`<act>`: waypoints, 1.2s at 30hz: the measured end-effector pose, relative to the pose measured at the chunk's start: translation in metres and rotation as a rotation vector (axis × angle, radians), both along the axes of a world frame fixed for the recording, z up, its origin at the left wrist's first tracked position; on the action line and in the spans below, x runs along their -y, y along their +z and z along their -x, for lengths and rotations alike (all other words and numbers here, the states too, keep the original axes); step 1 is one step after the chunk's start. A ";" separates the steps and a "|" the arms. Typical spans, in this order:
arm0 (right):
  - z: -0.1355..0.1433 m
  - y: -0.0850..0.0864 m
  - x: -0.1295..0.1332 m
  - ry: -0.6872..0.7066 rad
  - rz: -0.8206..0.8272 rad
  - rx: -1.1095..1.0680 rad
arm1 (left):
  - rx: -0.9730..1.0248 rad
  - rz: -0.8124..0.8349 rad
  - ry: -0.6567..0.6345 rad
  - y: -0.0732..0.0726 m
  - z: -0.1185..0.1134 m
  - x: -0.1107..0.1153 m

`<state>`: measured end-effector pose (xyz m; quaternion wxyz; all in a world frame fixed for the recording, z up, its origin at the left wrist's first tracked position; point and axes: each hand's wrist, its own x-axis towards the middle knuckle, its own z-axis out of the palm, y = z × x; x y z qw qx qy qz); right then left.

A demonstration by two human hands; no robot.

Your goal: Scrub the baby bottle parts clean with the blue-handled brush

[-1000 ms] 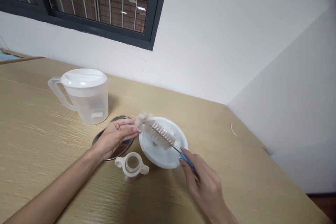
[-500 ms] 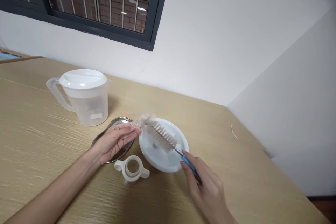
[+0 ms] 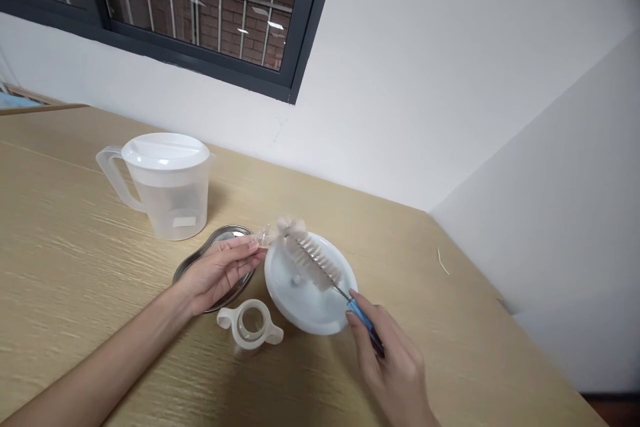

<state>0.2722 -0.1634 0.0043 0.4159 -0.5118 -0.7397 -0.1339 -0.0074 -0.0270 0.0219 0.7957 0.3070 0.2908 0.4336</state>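
Observation:
My left hand (image 3: 223, 272) is closed, pinching a clear bottle nipple (image 3: 263, 236) between thumb and fingertips. My right hand (image 3: 393, 353) grips the blue handle of a bottle brush (image 3: 315, 260) with pale bristles. The brush slants up and left over a white bowl (image 3: 345, 317); its tufted tip is right beside the nipple, and I cannot tell whether they touch. Under my left hand lies a kidney-shaped metal tray (image 3: 193, 270), partly hidden. Nearer to me, an open baby bottle with two side handles (image 3: 251, 325) stands upright.
A translucent lidded pitcher (image 3: 173, 197) with liquid in it stands at the back left of the wooden table (image 3: 130, 333). A thin pale strip (image 3: 443, 261) lies at the right. Behind the table are a white wall (image 3: 380, 107) and a barred window (image 3: 210, 7).
The brush tip has come slightly away from the nipple, up and to the right. My left hand keeps its pinch. The whole view has shifted a little.

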 end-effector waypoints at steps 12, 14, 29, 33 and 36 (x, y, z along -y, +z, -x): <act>0.000 -0.001 0.001 0.000 0.007 -0.008 | -0.325 -0.251 0.122 -0.003 0.002 -0.001; -0.004 -0.001 -0.002 -0.027 0.005 0.003 | -0.441 -0.374 0.170 -0.005 0.005 -0.004; -0.003 0.003 -0.003 -0.037 0.012 0.012 | -0.973 -1.421 0.569 -0.025 0.016 -0.008; -0.005 0.002 -0.002 -0.079 0.024 -0.045 | -1.050 -1.471 0.568 -0.025 0.016 -0.009; -0.002 0.000 0.001 -0.032 0.064 -0.081 | -1.058 -1.515 0.600 -0.025 0.016 -0.008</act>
